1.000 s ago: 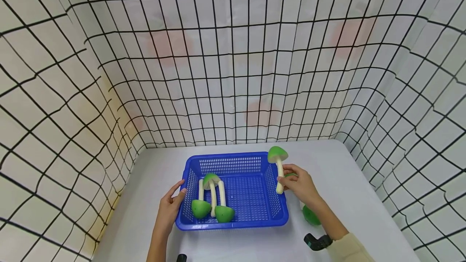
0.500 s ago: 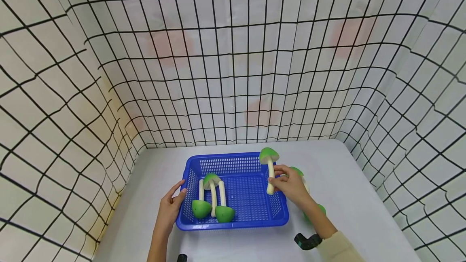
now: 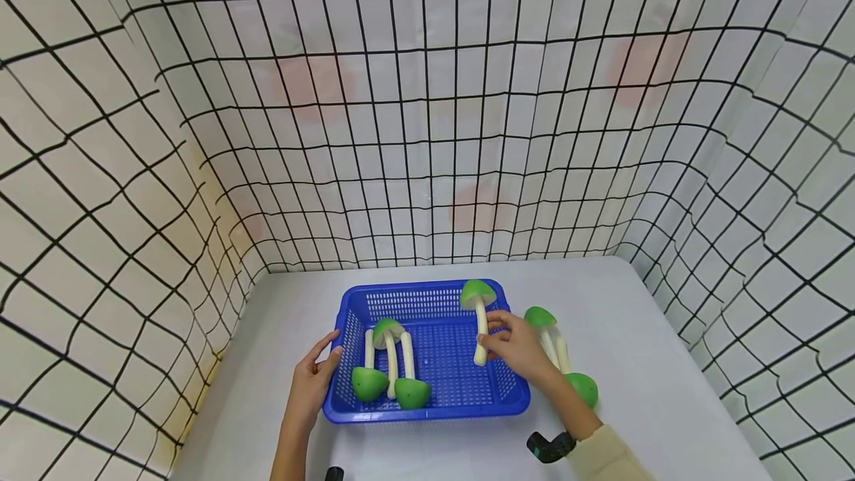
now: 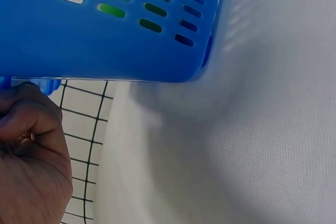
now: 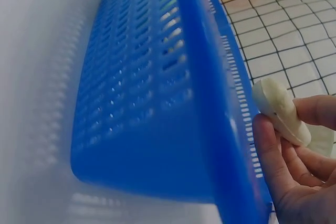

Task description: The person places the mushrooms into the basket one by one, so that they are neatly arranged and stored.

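A blue plastic basket [image 3: 427, 413] stands on the white table. My left hand [image 3: 311, 384] grips its left rim, and in the left wrist view the fingers [image 4: 37, 119] curl beside the basket wall. Over the basket's right half, my right hand [image 3: 517, 347] pinches the pale stem of a green-capped toy mushroom [image 3: 481, 325], cap up and away from me. The right wrist view shows the stem end [image 5: 278, 108] between thumb and fingers. Inside the basket at left lie three similar mushrooms [image 3: 391, 370], two caps toward me and one away.
Right of the basket, partly behind the right forearm, lie more green-capped mushrooms [image 3: 582, 390] on the table [image 3: 641, 362]. A black wrist device [image 3: 549, 447] sits at the right sleeve. White walls with black grid lines [image 3: 427, 132] enclose the back and sides.
My right hand has moved left with the mushroom, from the basket's right rim to over its inside. The mushrooms at right have come into fuller view. The left hand stays put.
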The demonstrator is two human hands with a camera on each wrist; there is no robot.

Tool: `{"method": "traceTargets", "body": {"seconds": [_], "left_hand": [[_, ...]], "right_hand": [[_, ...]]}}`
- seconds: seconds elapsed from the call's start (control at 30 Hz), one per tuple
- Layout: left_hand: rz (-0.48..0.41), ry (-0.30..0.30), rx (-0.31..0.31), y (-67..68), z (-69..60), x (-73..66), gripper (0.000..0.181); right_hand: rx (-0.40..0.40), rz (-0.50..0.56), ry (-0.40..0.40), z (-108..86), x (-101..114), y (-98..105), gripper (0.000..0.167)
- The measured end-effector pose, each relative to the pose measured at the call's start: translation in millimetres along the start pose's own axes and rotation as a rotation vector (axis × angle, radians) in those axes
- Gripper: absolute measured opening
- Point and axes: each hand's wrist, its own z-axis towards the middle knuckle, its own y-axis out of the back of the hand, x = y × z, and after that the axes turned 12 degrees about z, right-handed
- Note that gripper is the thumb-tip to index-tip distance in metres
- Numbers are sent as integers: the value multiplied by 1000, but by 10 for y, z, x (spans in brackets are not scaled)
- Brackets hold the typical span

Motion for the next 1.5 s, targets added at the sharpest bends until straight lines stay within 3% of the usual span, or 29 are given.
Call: {"method": "traceTargets", "body": {"seconds": [0.3,0.63,1.07,1.27,1.5], "left_hand": [[-3,7,-2,4,-4,-17,57],[0,6,-8,-6,4,-11,58],[-5,-5,7,7,-6,18,58],[1,31,0,68,-47,38,56],[-4,6,22,10,13,-32,59]], "right_hand": [[-17,-3,-20,-1,-14,-125,45],[28,-3,-39,14,-50,-264,41],[31,-45,-33,34,-132,-368,41],[105,-19,-44,3,-151,-456,44],[97,-34,-55,33,-144,-420,43]]}}
